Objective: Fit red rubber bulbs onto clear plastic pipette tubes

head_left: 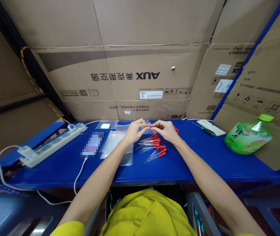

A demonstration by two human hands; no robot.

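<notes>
My left hand (134, 130) and my right hand (166, 130) meet above the blue table (194, 164), both pinched on one clear dropper with a red bulb (150, 126) held between them. Below the hands lies a loose pile of several more red-bulbed droppers (156, 147). A few red bulbs (176, 130) show just behind my right hand. Clear plastic bags (116, 144) lie to the left of the pile, under my left forearm.
A white power strip (53, 144) with a cable runs along the left. A phone (92, 144), a white earbud case (105, 126), a white device (211, 127), a screwdriver (205, 129) and a green bottle on its side (249, 135) sit on the table. Cardboard boxes (130, 75) wall the back.
</notes>
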